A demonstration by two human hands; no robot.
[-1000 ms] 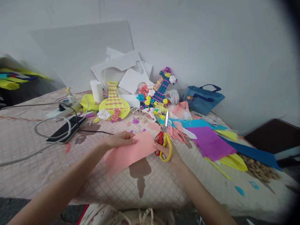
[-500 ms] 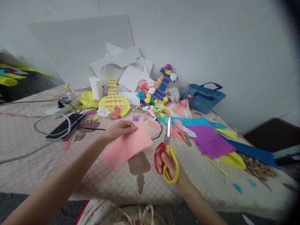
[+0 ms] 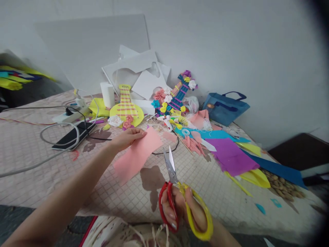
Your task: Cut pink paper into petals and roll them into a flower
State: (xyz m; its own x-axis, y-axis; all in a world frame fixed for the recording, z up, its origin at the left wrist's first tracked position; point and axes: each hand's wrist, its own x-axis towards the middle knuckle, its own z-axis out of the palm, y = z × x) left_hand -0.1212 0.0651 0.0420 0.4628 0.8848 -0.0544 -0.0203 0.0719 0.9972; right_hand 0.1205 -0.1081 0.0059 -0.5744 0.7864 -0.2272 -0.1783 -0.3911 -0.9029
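Note:
My left hand [image 3: 130, 137] pinches the upper edge of a pink paper strip [image 3: 137, 156], which hangs tilted above the table. My right hand [image 3: 183, 206] has its fingers through the red and yellow handles of a pair of scissors [image 3: 171, 168]. The blades are slightly parted and point up and away, to the right of the paper and apart from it. Beyond the paper stands a yellow paper guitar [image 3: 125, 113] with pink bars and white strings. Behind, a blue paper guitar [image 3: 177, 97] with paper flowers leans near the wall.
A glue gun [image 3: 167, 121] lies among scraps at the table's middle. Purple paper [image 3: 232, 156] and a blue bag [image 3: 226, 108] are to the right. At left are a black tablet-like device [image 3: 74, 135], cables and a power strip [image 3: 68, 116]. White board offcuts [image 3: 146, 82] lean behind.
My right hand has come down and closer with the scissors, whose blades have parted and now tilt left. The pink paper has shifted slightly up and left in my left hand.

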